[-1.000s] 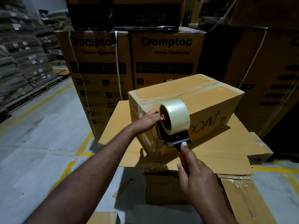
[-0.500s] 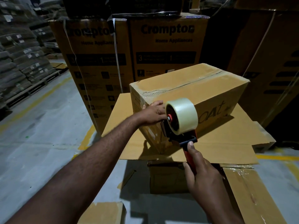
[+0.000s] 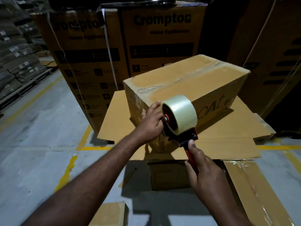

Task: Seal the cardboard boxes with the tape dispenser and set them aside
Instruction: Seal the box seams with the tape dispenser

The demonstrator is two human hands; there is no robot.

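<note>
A closed brown cardboard box with a taped top seam sits on flattened cardboard sheets. A tape dispenser with a clear tape roll and red handle is held against the box's near end face. My right hand grips the red handle, thumb on the black part. My left hand rests against the near corner of the box beside the roll; its fingertips are hidden behind the dispenser.
Tall printed "Crompton" cartons stand behind the box, with more dark cartons at the right. Stacked sacks on pallets line the left. A smaller box sits under the sheets and another carton is near the bottom edge. Yellow lines mark the concrete floor.
The tape dispenser has moved a little down the near end face of the box with my right hand. My left hand stays at the corner. The camera has come closer.
</note>
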